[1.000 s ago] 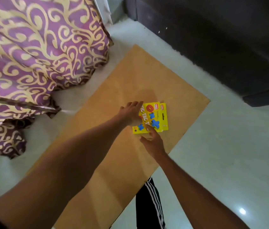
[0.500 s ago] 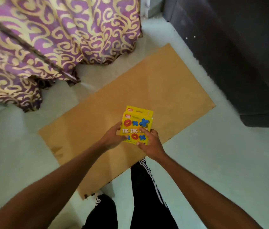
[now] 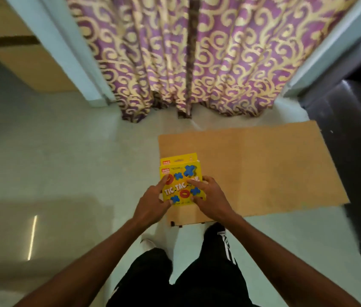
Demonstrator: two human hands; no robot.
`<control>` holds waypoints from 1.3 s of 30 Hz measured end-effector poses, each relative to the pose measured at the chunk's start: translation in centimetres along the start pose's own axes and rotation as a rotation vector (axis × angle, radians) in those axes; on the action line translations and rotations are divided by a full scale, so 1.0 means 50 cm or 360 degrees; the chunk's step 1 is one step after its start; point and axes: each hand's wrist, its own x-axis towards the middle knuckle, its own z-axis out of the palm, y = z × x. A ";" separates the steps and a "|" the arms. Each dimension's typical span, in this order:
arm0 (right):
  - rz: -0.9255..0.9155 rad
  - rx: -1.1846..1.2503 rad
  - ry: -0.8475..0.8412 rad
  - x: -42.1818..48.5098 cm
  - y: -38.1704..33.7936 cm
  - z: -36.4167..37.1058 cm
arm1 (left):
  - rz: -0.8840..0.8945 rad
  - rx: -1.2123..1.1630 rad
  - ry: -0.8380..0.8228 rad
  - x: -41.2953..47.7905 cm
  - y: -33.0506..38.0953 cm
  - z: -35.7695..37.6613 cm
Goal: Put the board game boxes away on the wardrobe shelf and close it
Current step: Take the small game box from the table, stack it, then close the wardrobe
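Note:
Two yellow Tic-Tac-Toe board game boxes (image 3: 180,177) are stacked one on the other and held up in front of me, above the floor. The upper box shows blue crosses and red rings; the lower one peeks out at the top edge. My left hand (image 3: 153,203) grips the stack's left side, thumb at the bottom corner. My right hand (image 3: 208,199) grips the right side with fingers spread over the lid. No wardrobe shelf shows in this view.
A brown cardboard sheet (image 3: 263,171) lies flat on the pale tiled floor (image 3: 64,162). A purple and gold curtain (image 3: 186,56) hangs ahead in a doorway. Dark furniture (image 3: 352,140) stands at the right, a tan cabinet (image 3: 20,54) at the far left. My legs are below.
Both hands lifted the stacked boxes off the cardboard sheet and hold them higher. My view has swung left, bringing the curtain straight ahead and the cardboard to the right.

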 end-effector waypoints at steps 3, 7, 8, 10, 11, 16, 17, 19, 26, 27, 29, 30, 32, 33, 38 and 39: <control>-0.0210 -0.0163 -0.0138 0.004 -0.144 0.116 | -0.0091 -0.0082 0.0223 -0.101 -0.128 -0.112; -0.0477 -0.0341 -0.0337 0.014 -0.311 0.242 | -0.0277 -0.0240 0.0529 -0.215 -0.266 -0.231; -0.0555 -0.0380 -0.0392 0.018 -0.358 0.278 | -0.0311 -0.0286 0.0628 -0.247 -0.304 -0.260; -0.0686 -0.0432 -0.0470 0.028 -0.431 0.336 | -0.0338 -0.0339 0.0781 -0.295 -0.363 -0.304; -0.0780 -0.0468 -0.0497 0.036 -0.476 0.371 | -0.0359 -0.0358 0.0867 -0.320 -0.395 -0.329; -0.1099 -0.0513 -0.0698 0.088 -0.650 0.518 | -0.0458 -0.0540 0.1262 -0.383 -0.514 -0.440; -0.1118 -0.0535 -0.0721 0.100 -0.680 0.545 | -0.0476 -0.0576 0.1314 -0.387 -0.537 -0.460; -0.1133 -0.0549 -0.0759 0.136 -0.750 0.608 | -0.0497 -0.0635 0.1426 -0.386 -0.591 -0.516; -0.1267 -0.0549 -0.0909 0.302 -1.021 0.839 | -0.0625 -0.0769 0.1621 -0.345 -0.799 -0.770; -0.1281 -0.0549 -0.0942 0.319 -1.058 0.865 | -0.0649 -0.0795 0.1640 -0.344 -0.823 -0.804; -0.1331 -0.0562 -0.1003 0.352 -1.145 0.919 | -0.0684 -0.0835 0.1704 -0.346 -0.871 -0.880; -0.1364 -0.0574 -0.1028 0.369 -1.188 0.949 | -0.0695 -0.0850 0.1741 -0.348 -0.895 -0.917; -0.1398 -0.0589 -0.1079 0.394 -1.265 1.009 | -0.0731 -0.0891 0.1806 -0.356 -0.940 -0.983; -0.1416 -0.0585 -0.1108 0.405 -1.307 1.043 | -0.0741 -0.0922 0.1850 -0.360 -0.969 -1.019; -0.1491 -0.0579 -0.1186 0.465 -1.484 1.225 | -0.0771 -0.0957 0.2008 -0.375 -1.125 -1.181; -0.1505 -0.0577 -0.1191 0.475 -1.518 1.263 | -0.0776 -0.0961 0.2031 -0.378 -1.156 -1.214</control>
